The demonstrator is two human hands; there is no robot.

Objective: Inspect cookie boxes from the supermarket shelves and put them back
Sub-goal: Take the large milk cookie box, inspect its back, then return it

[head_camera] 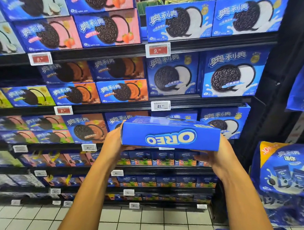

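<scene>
The person held a blue cookie box (170, 133) flat between both hands in front of the shelves (183, 100), its narrow side facing them with the logo upside down. The left hand (113, 141) gripped the box's left end, fingers curled beneath; the right hand (216, 154) cupped the right end from below. Behind the grip stood matching boxes (223, 123), a price tag (160, 105) above.

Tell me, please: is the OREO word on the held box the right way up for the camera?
No. The logo on the side of the blue box, gripped by the left hand and right hand, reads upside down.
</scene>
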